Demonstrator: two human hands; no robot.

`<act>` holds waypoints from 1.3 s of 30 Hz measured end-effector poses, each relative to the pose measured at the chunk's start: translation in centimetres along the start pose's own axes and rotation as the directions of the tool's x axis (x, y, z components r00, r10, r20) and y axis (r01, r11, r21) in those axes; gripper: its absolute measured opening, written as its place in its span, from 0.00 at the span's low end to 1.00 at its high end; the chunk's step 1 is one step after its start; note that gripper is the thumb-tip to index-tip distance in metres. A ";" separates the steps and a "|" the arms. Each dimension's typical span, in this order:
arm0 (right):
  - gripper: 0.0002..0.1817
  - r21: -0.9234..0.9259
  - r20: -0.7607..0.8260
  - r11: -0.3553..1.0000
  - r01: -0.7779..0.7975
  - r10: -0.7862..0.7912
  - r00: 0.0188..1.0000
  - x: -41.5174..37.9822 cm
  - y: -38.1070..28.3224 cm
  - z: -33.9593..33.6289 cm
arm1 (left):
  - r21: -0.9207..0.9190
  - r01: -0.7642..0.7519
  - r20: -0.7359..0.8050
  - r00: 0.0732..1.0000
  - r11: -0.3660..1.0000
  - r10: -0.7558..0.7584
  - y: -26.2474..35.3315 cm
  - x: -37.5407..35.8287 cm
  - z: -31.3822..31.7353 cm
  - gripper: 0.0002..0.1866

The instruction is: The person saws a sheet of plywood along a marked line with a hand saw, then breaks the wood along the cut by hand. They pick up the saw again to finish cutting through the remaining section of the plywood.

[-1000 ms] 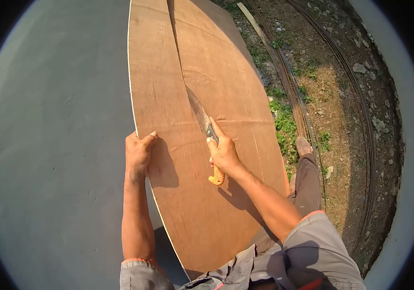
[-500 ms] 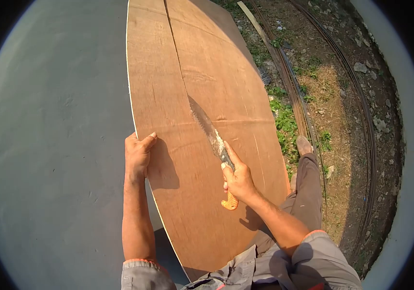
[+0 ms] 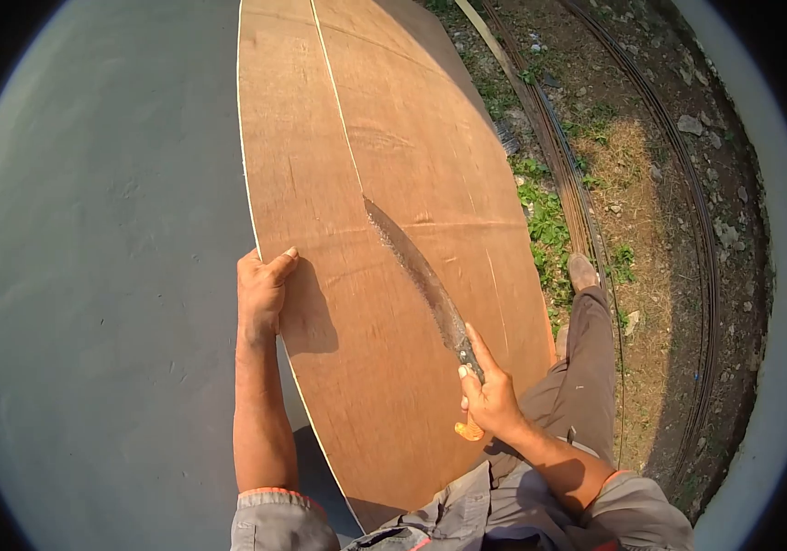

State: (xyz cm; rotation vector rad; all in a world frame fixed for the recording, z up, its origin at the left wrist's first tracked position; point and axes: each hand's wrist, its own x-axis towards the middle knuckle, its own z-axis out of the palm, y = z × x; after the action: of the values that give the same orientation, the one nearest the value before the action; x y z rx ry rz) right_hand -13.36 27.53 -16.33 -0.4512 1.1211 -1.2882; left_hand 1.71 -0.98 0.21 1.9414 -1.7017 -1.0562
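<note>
A large sheet of plywood [image 3: 412, 303] spans the middle of the view, with a long cut running down from its far edge. My right hand [image 3: 490, 395] is closed round the orange handle of a hand saw [image 3: 419, 268]. The curved, toothed blade lies along the sheet, its tip at the near end of the cut. My left hand [image 3: 263, 289] grips the left edge of the plywood, thumb on top and the other fingers hidden beneath.
To the left is a smooth grey wall or surface [image 3: 109, 275]. On the right, long metal bars [image 3: 558, 161] lie on soil with green weeds [image 3: 545, 216] and stones. My shoe [image 3: 582, 273] stands beside the bars. A pale wall [image 3: 779, 441] curves along the far right.
My right hand has drawn the saw back toward my body and to the right, so more of the blade shows. The left hand stays on the plywood edge.
</note>
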 end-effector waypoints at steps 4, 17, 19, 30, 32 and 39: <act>0.36 -0.073 -0.007 0.979 0.192 -0.193 0.981 1.3 0.4 0.0 | -0.020 -0.039 0.005 0.999 0.999 0.039 1.2 -0.7 1.3 0.10; 0.36 -0.050 0.008 0.991 0.123 -0.122 0.992 -0.1 1.2 -0.8 | 0.026 -0.046 0.013 0.999 0.999 0.045 0.5 -0.4 0.4 0.13; 0.35 0.094 0.046 0.990 -0.109 0.105 0.993 5.2 -1.3 2.0 | 0.024 -0.039 0.002 0.999 0.999 0.039 0.6 -0.3 1.0 0.13; 0.36 -0.118 -0.012 0.968 0.223 -0.226 0.974 0.7 2.0 0.0 | 0.011 -0.046 -0.006 0.999 0.999 0.046 0.0 -0.1 0.3 0.14; 0.35 -0.023 0.014 0.997 0.074 -0.073 0.997 8.0 0.4 3.2 | 0.016 -0.067 0.002 0.998 0.998 0.067 0.4 -0.2 0.9 0.14; 0.36 -0.072 -0.013 0.996 0.057 -0.058 0.998 -1.0 2.0 -0.1 | -0.018 -0.010 0.008 1.000 1.000 0.010 0.1 0.0 0.3 0.14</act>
State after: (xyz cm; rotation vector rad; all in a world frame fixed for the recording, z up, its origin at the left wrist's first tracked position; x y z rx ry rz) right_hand -12.29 29.06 -17.60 -0.5312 1.1772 -1.3059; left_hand 1.43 -0.96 0.12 1.9182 -1.6985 -1.0735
